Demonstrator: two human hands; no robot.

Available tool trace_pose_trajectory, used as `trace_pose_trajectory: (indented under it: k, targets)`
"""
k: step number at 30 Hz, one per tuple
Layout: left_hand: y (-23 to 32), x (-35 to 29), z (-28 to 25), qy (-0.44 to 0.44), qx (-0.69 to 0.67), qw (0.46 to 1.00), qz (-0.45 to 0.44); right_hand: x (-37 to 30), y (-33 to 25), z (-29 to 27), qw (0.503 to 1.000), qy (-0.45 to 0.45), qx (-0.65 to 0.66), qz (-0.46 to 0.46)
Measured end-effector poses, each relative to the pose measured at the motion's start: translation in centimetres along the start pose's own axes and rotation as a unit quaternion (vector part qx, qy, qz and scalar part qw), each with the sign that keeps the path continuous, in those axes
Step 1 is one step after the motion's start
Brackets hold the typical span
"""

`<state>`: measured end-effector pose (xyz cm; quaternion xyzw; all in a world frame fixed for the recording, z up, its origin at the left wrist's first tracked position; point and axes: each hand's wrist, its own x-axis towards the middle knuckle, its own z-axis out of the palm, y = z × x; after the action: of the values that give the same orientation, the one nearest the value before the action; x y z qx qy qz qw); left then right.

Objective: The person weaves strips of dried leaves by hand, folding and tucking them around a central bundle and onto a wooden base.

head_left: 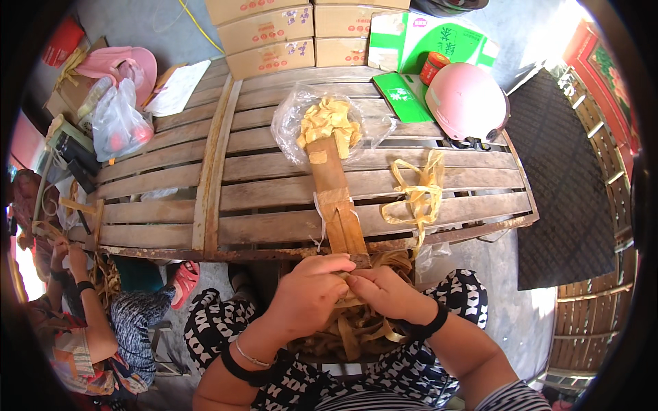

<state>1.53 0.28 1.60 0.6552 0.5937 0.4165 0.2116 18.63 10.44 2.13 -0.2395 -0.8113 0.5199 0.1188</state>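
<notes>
A tan strip (351, 299), presumably light and pliable, is pinched by the left hand (310, 289) and right hand (387, 294) near the board (333, 198), best gripped by its edges.

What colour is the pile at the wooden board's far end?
The pile is light yellow; head view shows it best.

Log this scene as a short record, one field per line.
Surface: brown slatted wooden table
Hands: left hand and right hand together, fingers curled, at the near end of a long flat brown wooden board; grip partly hidden
Board's far end: heap of folded yellow pieces, crumpled clear plastic around it
Right of board: loose yellow strips
Below hands: piled flat tan strips
Far right: rounded pink helmet
</notes>
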Motion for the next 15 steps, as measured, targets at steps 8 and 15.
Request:
trace_pose_trajectory:
  k: [8,15]
  targets:
    - [-0.8,-0.3,-1.3,0.151,-0.325,0.927,-0.113,-0.3,-0.2,-1.7,0.873,-0.151,0.417,0.205]
    - [-2.0,-0.4,0.5,-0.028,-0.483,0.839,-0.250,0.0,-0.6,-1.0,0.837,-0.148,0.444,0.282]
